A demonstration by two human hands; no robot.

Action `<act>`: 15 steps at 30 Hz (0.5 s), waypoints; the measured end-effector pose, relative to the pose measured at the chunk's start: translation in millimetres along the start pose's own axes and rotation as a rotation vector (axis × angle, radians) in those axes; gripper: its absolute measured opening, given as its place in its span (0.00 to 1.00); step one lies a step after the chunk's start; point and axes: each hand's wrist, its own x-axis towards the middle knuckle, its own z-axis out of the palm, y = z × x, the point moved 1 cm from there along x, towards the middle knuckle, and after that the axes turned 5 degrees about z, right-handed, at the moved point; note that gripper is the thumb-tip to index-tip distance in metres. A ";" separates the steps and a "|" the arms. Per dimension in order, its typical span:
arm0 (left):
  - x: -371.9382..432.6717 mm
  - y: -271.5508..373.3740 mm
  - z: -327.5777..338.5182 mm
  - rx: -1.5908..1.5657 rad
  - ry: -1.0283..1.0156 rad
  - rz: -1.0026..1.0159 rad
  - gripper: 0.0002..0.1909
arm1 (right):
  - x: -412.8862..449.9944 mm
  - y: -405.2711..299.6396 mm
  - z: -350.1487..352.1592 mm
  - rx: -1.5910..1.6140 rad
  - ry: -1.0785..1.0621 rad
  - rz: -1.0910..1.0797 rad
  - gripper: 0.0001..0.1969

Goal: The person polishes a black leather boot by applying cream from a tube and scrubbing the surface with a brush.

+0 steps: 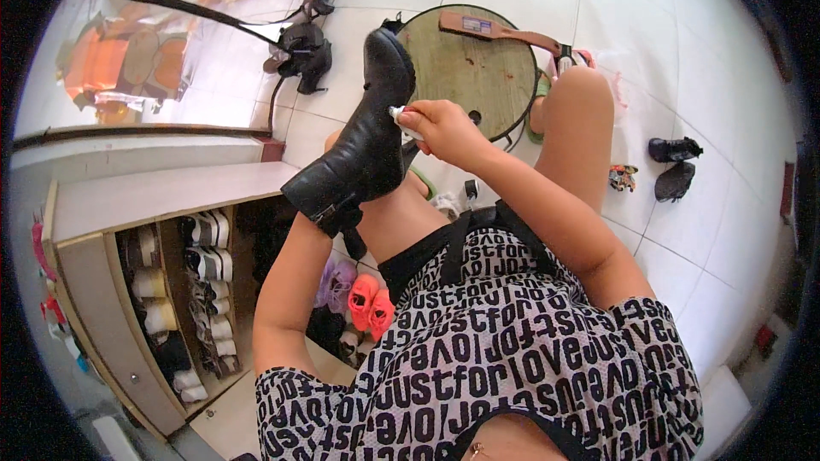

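My left forearm runs into the open shaft of a black leather ankle boot, holding it up over my left thigh. The hand itself is hidden inside. The boot is tilted, its toe pointing away and its block heel towards the right. My right hand pinches a small white-and-red item, apparently a tube, with its tip against or very close to the boot's side near the instep. Beyond the boot stands a low round stool or table with a wood-grain top, and a long-handled brush lies across its far side.
An open shoe cabinet with several pairs of shoes stands at the left. Coral-coloured shoes and purple shoes sit beside it. Black heeled boots are on the tiled floor ahead. A pair of black shoes lies at the right.
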 end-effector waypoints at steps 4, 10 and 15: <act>-6.2 0.8 -7.0 -0.024 0.026 0.034 0.22 | 1.5 -14.5 8.4 0.101 -0.040 0.003 0.14; -10.3 -1.0 -10.4 -0.050 0.042 0.061 0.22 | -5.1 -27.5 7.6 0.186 -0.123 0.143 0.14; -14.7 -1.8 -11.8 -0.071 0.061 0.078 0.22 | -10.5 -24.9 -0.1 0.200 -0.193 0.279 0.15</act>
